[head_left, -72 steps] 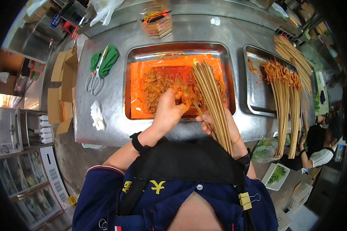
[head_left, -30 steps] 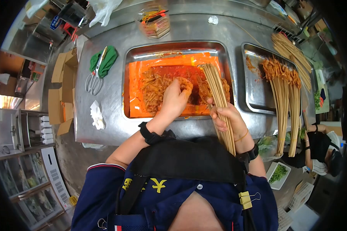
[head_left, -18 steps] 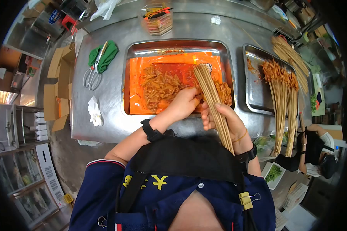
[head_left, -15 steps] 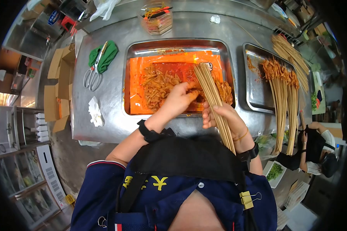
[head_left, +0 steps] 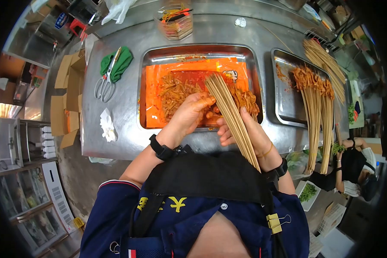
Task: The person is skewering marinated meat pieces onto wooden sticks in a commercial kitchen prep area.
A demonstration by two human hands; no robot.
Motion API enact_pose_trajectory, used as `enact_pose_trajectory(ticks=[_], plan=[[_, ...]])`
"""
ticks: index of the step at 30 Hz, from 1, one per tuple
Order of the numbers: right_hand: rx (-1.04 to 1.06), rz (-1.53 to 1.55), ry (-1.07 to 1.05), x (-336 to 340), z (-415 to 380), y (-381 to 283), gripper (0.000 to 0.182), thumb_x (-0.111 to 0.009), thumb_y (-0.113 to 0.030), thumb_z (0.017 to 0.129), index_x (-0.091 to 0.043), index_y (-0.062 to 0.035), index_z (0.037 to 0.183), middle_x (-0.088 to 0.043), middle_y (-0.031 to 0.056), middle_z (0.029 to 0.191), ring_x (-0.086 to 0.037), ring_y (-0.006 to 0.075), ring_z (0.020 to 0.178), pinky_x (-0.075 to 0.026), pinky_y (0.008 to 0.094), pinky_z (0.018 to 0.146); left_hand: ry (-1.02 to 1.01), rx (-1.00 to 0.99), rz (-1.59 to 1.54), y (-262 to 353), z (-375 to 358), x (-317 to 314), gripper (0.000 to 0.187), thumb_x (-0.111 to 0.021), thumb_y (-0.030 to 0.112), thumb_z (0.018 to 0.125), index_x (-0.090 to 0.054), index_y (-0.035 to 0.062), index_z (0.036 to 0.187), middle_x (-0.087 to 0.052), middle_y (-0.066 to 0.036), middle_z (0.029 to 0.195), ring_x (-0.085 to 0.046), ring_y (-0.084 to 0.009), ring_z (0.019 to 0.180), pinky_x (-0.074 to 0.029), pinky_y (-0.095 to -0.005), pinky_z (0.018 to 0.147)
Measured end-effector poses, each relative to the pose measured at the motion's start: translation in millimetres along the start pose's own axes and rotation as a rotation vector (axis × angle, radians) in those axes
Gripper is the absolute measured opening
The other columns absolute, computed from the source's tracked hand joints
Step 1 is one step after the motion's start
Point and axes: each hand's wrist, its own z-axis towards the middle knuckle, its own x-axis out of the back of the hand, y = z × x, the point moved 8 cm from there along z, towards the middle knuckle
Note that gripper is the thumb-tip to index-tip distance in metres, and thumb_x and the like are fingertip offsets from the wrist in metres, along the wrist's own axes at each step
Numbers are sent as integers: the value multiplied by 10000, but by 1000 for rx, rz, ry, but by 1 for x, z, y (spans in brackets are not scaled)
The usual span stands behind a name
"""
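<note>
Holds both bare forearms (head_left: 135, 167) angled inward across the counter's near edge (head_left: 124, 148), with the left hand (head_left: 189, 114) orange-stained and bent-fingered, the right hand (head_left: 250, 132) loosely curled, thumb straight

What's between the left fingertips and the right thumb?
The bamboo skewer bundle, slanting between the fingertips of the left hand and the thumb of the right hand. The head view shows it.

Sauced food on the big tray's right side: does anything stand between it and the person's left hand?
Yes: the skewer bundle, slanting across the right hand, lies between the left hand and that sauced food in this view. The left heap has nothing visible in the way.
</note>
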Motion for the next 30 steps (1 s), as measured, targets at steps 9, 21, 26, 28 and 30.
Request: enact_pose_trajectory(ticks=[9,21,26,28,30], plan=[[-3,102,72,5,-5,-4,463,-384,-347,948,-524,57,1126,-612,136,905,-630,205,765,-559,323,677,-26,-6,-8,2,-1,-3,207,-529,192,890,-569,17,994,-595,-43,847,-575,-116,751,-464,-224,630],[42,189,-84,7,-6,-8,368,-406,-189,928,-498,86,1154,-609,201,1007,-638,258,864,-541,351,776,-26,27,12,-4,4,-3,208,-533,253,895,-581,51,911,-563,-21,789,-523,-101,697,-425,-226,601],[63,190,-118,3,-9,-13,371,-419,-159,916,-471,90,1185,-587,228,1058,-626,290,917,-525,375,821,-29,7,8,0,4,-5,197,-533,238,892,-582,48,910,-568,-20,794,-516,-96,697,-412,-222,600],[82,166,-143,6,-7,-11,374,-426,-154,910,-467,92,1189,-580,235,1074,-621,302,933,-520,386,832,-42,-13,29,2,5,-9,194,-534,230,889,-584,45,918,-574,-22,801,-518,-96,699,-414,-223,603],[106,168,-169,7,-8,-11,381,-433,-151,904,-462,93,1195,-575,241,1086,-617,310,947,-515,394,842,-57,-48,56,8,6,-12,192,-536,224,886,-586,43,929,-579,-24,809,-520,-95,702,-416,-224,605]])
